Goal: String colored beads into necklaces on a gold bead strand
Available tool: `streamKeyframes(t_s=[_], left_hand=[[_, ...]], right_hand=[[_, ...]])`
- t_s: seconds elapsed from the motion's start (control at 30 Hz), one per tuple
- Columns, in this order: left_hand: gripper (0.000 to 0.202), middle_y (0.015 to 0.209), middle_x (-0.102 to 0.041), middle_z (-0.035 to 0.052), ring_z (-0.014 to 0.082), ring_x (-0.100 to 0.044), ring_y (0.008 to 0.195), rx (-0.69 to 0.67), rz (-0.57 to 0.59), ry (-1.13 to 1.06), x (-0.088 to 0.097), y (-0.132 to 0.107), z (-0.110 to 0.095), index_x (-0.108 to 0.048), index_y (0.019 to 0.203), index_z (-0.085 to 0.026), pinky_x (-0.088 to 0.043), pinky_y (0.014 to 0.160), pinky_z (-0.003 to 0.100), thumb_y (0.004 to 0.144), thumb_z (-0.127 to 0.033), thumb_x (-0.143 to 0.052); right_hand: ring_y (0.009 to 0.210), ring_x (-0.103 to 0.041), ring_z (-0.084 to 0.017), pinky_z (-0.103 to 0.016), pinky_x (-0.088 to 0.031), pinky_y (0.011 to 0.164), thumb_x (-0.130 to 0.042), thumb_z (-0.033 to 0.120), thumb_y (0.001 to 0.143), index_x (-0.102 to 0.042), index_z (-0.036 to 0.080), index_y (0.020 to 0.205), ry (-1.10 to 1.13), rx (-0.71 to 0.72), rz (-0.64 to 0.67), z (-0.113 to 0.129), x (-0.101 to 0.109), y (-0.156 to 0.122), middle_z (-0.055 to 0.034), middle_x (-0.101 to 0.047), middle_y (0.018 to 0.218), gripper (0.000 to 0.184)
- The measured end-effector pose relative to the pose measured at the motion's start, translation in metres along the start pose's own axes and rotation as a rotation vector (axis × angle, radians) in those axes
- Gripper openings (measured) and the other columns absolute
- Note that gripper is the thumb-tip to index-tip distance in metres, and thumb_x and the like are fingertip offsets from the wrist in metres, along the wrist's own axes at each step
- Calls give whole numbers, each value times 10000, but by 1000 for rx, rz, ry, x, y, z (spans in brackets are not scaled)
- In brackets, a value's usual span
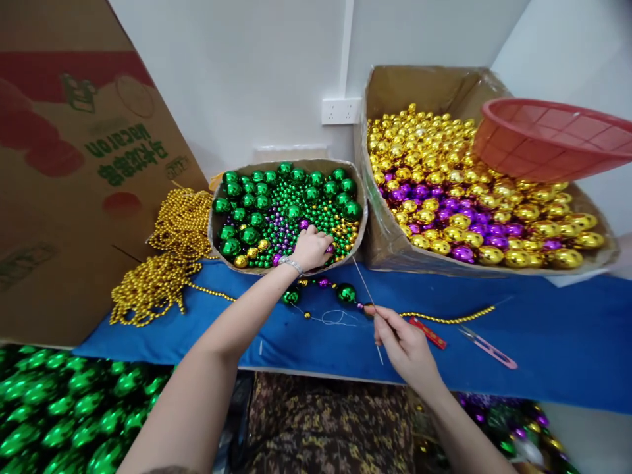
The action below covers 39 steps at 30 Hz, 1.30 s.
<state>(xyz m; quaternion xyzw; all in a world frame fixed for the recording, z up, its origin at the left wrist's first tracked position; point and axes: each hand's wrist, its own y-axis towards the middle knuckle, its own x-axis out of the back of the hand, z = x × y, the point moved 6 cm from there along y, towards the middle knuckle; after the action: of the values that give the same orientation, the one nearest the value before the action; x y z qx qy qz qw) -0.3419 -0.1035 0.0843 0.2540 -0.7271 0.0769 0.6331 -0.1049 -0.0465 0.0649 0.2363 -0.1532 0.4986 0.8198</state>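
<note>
My left hand (312, 249), with a bracelet at the wrist, reaches into a low box (363, 227) of loose green, purple and gold beads. Its fingers are bent together among the small beads, close to a purple bead (330, 249); what they pinch is hidden. Above the blue cloth, my right hand (402, 339) is closed on a long thin needle (364, 282) that slants up to the box's rim. Just left of that hand lies a partly strung bead garland, including a large green bead (346, 293), with loose white thread (336, 318) below it.
Gold bead strands (148, 286) are heaped at the left by a tall carton (74, 197). At the right, a big box (382, 240) holds gold and purple beads under a red basket (553, 141). Pink thread snips (494, 349) and a red strip (428, 333) lie on the blue cloth (557, 329).
</note>
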Motion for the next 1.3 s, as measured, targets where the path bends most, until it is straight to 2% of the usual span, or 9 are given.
streamKeyframes(t_s=[0.07, 0.17, 0.27, 0.33, 0.43, 0.73, 1.0, 1.2, 1.3], left_hand=[[279, 939, -627, 118, 267, -542, 948, 24, -45, -221, 10, -8, -1, -653, 1005, -137, -436, 866, 444, 762, -268, -613], [333, 996, -609, 91, 184, -591, 854, 131, -56, -773, 19, -32, 3, -624, 1087, -149, -500, 798, 372, 792, -298, -587], [368, 992, -619, 66, 163, -612, 848, 259, -30, -1296, 17, -64, 3, -586, 1143, -178, -540, 762, 353, 795, -298, -592], [377, 1021, -626, 59, 165, -614, 874, 313, -73, -1490, 16, -82, 2, -571, 1135, -200, -557, 747, 347, 769, -272, -629], [340, 1058, -638, 65, 156, -619, 868, 390, -140, -1623, 10, -100, 2, -574, 1059, -196, -566, 697, 305, 738, -247, -675], [307, 1137, -627, 105, 159, -607, 908, 431, -124, -1681, 7, -113, -3, -608, 1016, -163, -567, 697, 268, 729, -228, -695], [299, 1091, -646, 80, 133, -602, 835, 400, -126, -1509, 9, -126, -5, -628, 1005, -174, -551, 699, 257, 726, -241, -712], [355, 1077, -641, 83, 150, -600, 874, 365, 68, -1270, -4, -151, -12, -622, 1059, -176, -522, 760, 270, 723, -238, -719], [377, 1095, -634, 83, 158, -603, 898, 381, 104, -1250, -11, -160, -12, -605, 1080, -187, -518, 775, 280, 724, -242, -717]], right_hand=[[572, -639, -127, -226, -535, 580, -422, 347, 938, -616, 189, 1112, -49, 10, -16, -1, 3, -1, -22, -681, 729, 305], [687, -683, -158, -272, -561, 682, -438, 319, 932, -621, 203, 1112, -125, 72, -41, 0, 6, -4, -56, -716, 923, 282], [868, -685, -193, -312, -555, 788, -449, 285, 927, -625, 210, 1111, -186, 169, -40, 2, 3, -6, -68, -703, 1028, 266], [887, -681, -192, -314, -551, 805, -448, 261, 925, -631, 208, 1106, -220, 224, -25, 4, -2, -7, -70, -706, 1021, 263], [843, -686, -181, -301, -555, 775, -454, 236, 917, -642, 207, 1094, -275, 284, -18, 6, -8, -7, -65, -716, 972, 260], [806, -676, -172, -289, -542, 742, -441, 226, 923, -638, 199, 1112, -378, 317, 2, 8, -12, -9, -67, -715, 939, 274], [662, -630, -144, -260, -490, 645, -422, 187, 927, -640, 187, 1113, -558, 371, 29, 6, -23, -16, -46, -693, 775, 286], [683, -624, -153, -268, -480, 657, -413, 150, 916, -631, 163, 1094, -560, 364, 101, 3, -43, -29, -47, -677, 758, 282], [701, -630, -157, -269, -483, 661, -407, 150, 913, -619, 169, 1104, -545, 346, 133, 1, -49, -32, -51, -683, 784, 286]])
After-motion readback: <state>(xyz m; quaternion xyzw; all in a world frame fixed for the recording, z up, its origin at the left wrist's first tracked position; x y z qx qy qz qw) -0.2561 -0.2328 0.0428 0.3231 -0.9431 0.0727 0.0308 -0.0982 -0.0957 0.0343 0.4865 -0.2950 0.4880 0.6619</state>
